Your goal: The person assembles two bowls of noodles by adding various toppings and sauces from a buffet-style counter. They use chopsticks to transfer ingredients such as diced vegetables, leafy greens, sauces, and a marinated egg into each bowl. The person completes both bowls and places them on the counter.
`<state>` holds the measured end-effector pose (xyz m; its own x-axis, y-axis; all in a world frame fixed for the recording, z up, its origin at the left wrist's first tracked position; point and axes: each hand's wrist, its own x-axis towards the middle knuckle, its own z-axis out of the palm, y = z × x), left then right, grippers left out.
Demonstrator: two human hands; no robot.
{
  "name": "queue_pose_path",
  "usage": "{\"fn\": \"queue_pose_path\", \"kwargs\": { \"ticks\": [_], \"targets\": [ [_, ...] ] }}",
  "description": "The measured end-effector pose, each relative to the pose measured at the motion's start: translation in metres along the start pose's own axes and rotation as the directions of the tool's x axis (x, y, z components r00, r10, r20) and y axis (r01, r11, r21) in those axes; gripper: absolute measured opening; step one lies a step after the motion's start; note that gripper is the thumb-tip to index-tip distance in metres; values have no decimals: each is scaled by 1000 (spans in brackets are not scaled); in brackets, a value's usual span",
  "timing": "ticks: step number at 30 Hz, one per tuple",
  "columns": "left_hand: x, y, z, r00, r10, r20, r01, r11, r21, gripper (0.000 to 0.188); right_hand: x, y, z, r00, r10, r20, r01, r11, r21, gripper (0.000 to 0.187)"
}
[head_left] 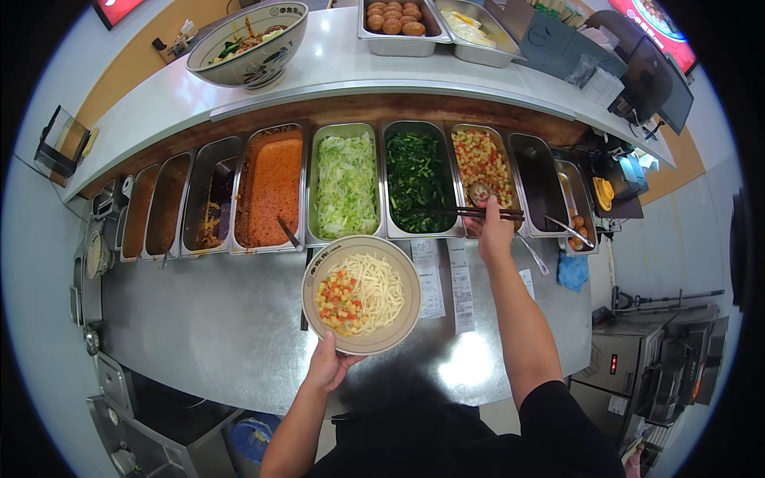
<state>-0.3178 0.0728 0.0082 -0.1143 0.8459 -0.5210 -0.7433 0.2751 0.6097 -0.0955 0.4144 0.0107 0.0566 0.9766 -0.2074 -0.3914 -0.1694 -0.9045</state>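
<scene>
My left hand (328, 368) grips the near edge of a beige bowl (413, 299) and holds it above the steel counter. Pale noodles (381, 287) fill its right side, and a diced yellow and red topping (338, 301) lies on the left. In my right hand (492, 229) is a pair of dark chopsticks (458, 212), held almost level. Their tips reach left over the pan of dark chopped greens (414, 171). Just beyond that hand, a spoon (479, 192) rests in the pan of diced yellow and red vegetables (484, 155).
Shredded lettuce (345, 183) and an orange-red sauce (271, 191) fill pans left of the greens. Paper slips (461, 295) lie on the steel counter (223, 319). On the raised ledge stand a large bowl (263, 68), brown eggs (390, 17) and a pan of fried eggs (468, 30).
</scene>
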Motion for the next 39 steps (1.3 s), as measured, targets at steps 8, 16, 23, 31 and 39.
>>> {"fn": "queue_pose_path", "kwargs": {
  "ticks": [8,16,23,31,39],
  "targets": [
    [2,0,2,1000,2,-20,0,998,69,59,-5,-11,-14,1000,-20,-7,21,999,34,31],
    [0,2,-1,1000,8,21,-10,998,58,57,-68,-53,2,986,47,157,-63,993,95,32],
    [2,0,-3,999,18,27,-20,997,73,55,-132,-36,29,939,6,344,93,958,-271,28],
    [5,-3,-6,1000,8,20,-9,997,79,57,-147,-28,47,870,-52,490,274,877,-394,24],
    [4,-5,-11,1000,15,8,-16,998,67,57,-84,-68,24,942,-270,199,304,938,-166,31]
  ]
}}
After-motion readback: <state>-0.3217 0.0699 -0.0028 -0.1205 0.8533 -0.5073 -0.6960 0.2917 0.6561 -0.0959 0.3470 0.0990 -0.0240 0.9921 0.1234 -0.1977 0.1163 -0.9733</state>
